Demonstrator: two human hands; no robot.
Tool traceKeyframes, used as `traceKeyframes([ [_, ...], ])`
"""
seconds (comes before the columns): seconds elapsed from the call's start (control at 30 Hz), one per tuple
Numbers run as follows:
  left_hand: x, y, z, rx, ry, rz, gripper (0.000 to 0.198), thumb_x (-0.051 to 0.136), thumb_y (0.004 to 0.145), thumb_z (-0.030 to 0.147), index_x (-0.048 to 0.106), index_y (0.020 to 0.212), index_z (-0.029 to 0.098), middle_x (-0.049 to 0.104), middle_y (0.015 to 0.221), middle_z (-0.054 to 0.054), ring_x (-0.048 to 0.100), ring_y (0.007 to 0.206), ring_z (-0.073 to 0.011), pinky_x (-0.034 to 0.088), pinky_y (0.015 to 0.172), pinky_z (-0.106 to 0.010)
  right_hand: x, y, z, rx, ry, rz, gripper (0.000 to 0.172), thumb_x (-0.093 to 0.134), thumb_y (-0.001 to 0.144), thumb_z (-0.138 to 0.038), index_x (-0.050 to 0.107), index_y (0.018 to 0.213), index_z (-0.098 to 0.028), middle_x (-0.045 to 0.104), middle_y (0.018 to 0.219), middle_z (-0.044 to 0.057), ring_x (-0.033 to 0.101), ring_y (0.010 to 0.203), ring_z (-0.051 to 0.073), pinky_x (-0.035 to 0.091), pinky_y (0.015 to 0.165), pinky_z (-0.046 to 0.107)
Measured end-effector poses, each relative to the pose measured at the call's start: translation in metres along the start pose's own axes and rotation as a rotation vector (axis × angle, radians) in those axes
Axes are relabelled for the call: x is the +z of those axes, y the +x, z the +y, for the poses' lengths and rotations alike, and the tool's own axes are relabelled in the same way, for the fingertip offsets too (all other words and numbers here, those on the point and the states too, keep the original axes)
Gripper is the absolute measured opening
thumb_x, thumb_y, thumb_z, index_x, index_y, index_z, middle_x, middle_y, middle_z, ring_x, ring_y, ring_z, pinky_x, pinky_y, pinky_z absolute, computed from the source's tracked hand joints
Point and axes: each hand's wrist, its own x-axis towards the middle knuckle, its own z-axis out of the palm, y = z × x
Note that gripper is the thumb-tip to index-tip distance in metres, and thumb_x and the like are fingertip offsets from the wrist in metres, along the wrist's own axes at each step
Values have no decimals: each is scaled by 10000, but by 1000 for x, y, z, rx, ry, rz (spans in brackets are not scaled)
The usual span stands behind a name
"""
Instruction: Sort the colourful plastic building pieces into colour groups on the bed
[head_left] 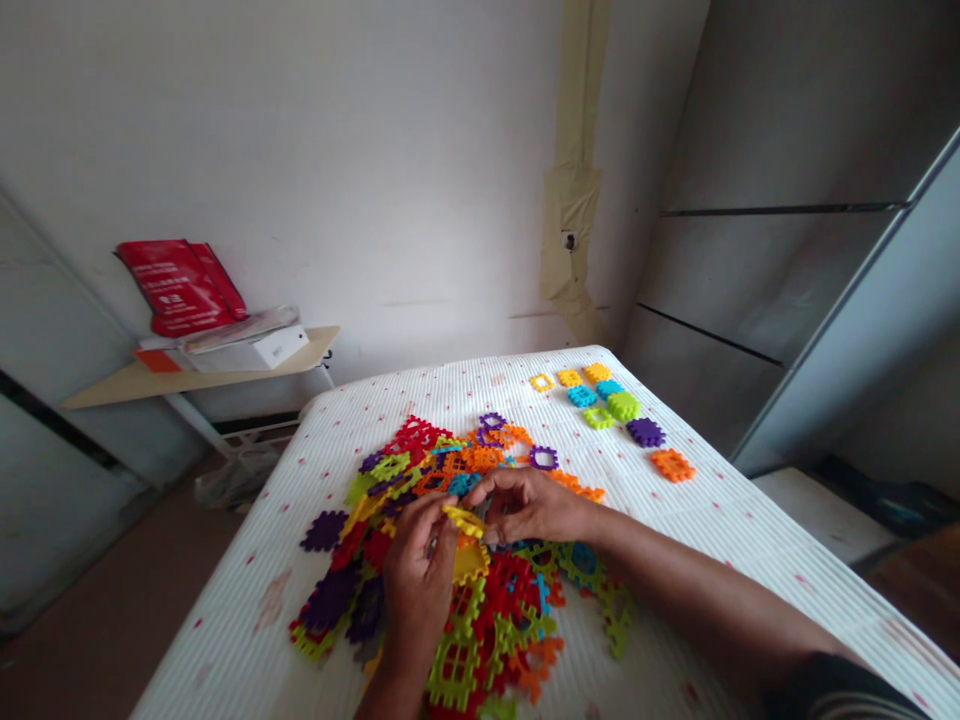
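Head view: a yellow waffle-block piece, small and elongated, pinched between the two hands just above a heaped pile of interlocking plastic pieces. Long axis of the piece running left to right, dipping slightly toward the right. Left hand nearer the piece's left end, its grip clenched around that end. Right hand reaching in from the right, fingers curved onto the other end, its grip closed too, though how firmly stays hidden. Pile spread across a white ribbed bed cover. Beyond it, a neat group of small pieces in yellow, teal and green, with a purple piece and an orange piece at its near edge. Further left, a red bag on a wall shelf.
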Motion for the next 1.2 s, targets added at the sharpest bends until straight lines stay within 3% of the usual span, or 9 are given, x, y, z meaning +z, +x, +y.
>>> traceKeyframes([
  [0.13,0,0,-2,11,62,3,225,491,809,240,644,968,194,628,1000,-77,600,939,-185,514,817,-328,8,-2,-1,-28,-98,45,415,760,630,-341,586,964,-166,559,700,-38,485,569,65,403,527,186],
  [0.23,2,-1,-2,-47,38,5,277,512,808,266,615,1056,197,629,1017,-78,610,893,-174,526,762,-306,-2,-1,-5,-44,-391,139,431,733,655,-379,590,1013,-186,606,780,-9,507,582,83,407,527,199],
  [0.37,5,-1,-1,-45,66,-46,233,507,815,294,645,975,195,641,962,-78,616,856,-176,529,745,-314,-54,13,-12,58,-980,549,416,644,751,-410,566,1107,-209,667,938,48,604,717,151,433,644,242],
  [0.43,7,0,-1,25,111,-93,198,500,809,283,670,866,198,649,914,-71,619,855,-184,528,760,-325,-90,27,-11,199,-1162,790,409,614,782,-393,547,1133,-193,654,1042,89,618,858,194,435,711,255],
  [0.5,7,1,1,79,141,-127,193,495,802,267,676,813,203,652,883,-65,626,831,-182,530,753,-320,-124,43,-7,361,-1271,918,388,573,817,-382,534,1143,-176,639,1079,115,602,946,222,431,748,265],
  [0.6,8,2,2,91,159,-139,202,480,806,250,677,800,206,654,876,-62,630,822,-178,533,751,-311,-159,63,3,557,-1321,953,349,517,860,-362,528,1139,-152,626,1080,140,591,985,226,429,767,265],
  [0.7,7,1,2,74,178,-161,208,470,814,241,674,823,206,653,897,-65,628,843,-180,532,759,-312,-177,77,13,645,-1312,949,324,503,873,-322,536,1128,-126,610,1093,167,589,1001,231,434,772,269],
  [1.0,5,0,2,68,206,-177,193,482,814,221,672,837,202,643,915,-60,624,843,-170,519,753,-287,-195,100,37,751,-1289,937,344,522,867,-295,565,1135,-83,595,1126,200,582,1029,243,448,793,277],
  [1.2,6,1,2,83,214,-173,191,475,818,195,664,843,193,638,911,-59,616,850,-162,507,752,-272,-198,102,37,752,-1297,915,349,510,868,-293,572,1128,-69,600,1096,205,590,1016,260,457,785,304],
])
